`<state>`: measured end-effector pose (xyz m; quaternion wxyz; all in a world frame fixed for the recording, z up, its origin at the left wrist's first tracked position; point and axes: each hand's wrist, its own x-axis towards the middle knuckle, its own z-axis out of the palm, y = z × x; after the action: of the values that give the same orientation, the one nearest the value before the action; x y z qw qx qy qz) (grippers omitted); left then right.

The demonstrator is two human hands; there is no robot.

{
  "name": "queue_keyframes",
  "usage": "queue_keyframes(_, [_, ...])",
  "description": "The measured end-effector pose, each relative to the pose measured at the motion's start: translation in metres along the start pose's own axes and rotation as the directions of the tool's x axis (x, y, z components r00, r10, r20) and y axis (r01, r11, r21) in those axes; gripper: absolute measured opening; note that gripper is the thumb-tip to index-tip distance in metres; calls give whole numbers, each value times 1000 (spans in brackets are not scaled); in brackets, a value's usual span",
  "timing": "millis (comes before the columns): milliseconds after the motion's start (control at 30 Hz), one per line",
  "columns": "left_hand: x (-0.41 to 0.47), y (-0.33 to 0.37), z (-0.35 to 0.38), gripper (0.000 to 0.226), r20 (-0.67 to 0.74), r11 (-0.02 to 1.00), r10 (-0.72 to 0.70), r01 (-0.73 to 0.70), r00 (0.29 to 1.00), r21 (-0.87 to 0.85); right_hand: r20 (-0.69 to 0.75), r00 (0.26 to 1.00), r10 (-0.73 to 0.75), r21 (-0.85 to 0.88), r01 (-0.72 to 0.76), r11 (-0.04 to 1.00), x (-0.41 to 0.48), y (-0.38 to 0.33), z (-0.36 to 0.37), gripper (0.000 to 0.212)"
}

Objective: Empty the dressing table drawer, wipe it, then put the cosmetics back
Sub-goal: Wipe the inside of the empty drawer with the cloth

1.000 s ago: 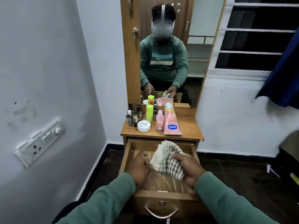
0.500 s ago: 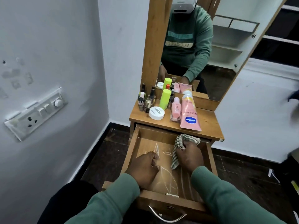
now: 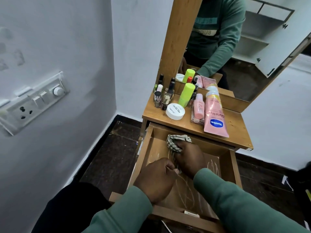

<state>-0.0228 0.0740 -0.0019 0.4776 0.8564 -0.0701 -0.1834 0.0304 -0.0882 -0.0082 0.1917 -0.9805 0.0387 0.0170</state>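
Gripping crumpled checked cloth (image 3: 175,142), wooden drawer (image 3: 158,152)

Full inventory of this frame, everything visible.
drawer: 1, wood, pulled open below tabletop
cloth: 1, green-white check, back of drawer under right hand
tube: 1, pink, tabletop right
small bottle: 1, pink, left of tube
jar: 1, white, tabletop front
green bottle: 1, lime, behind jar
nail polish bottles: several, dark caps, tabletop left
mirror: 1, wood frame, behind tabletop
switch panel: 1, white, left wall
left hand: curled, on drawer floor
right hand: grips cloth
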Motion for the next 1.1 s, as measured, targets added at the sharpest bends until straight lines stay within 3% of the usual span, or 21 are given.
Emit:
queue_keyframes(167, [-2,4,-2,17,-82,996,-2,-5,997,-86,-23,991,-133,38,134,990,9,-15,13,34])
queue_keyframes(300, [-6,8,-2,14,-253,993,4,-35,967,-117,30,962,-272,165,263,950,21,-21,24,37])
queue_keyframes(467, [-8,13,-4,12,-318,986,69,-112,946,-121,82,972,-219,272,190,943,33,-19,37,35])
queue_keyframes(600, [-9,13,-1,14,-299,984,67,-112,952,-138,129,940,-315,157,294,943,34,-22,29,23])
queue_keyframes(700, [-9,11,-2,16,-314,984,57,-107,948,-144,252,890,-380,-36,401,916,38,-26,19,33])
queue_keyframes(833, [-14,10,-4,17,-306,988,67,-105,950,-111,247,885,-394,-237,450,861,31,-29,4,42])
queue_keyframes(1100, [-18,12,-3,18,-283,995,73,-88,956,-41,143,957,-254,-327,288,900,0,10,-24,51])
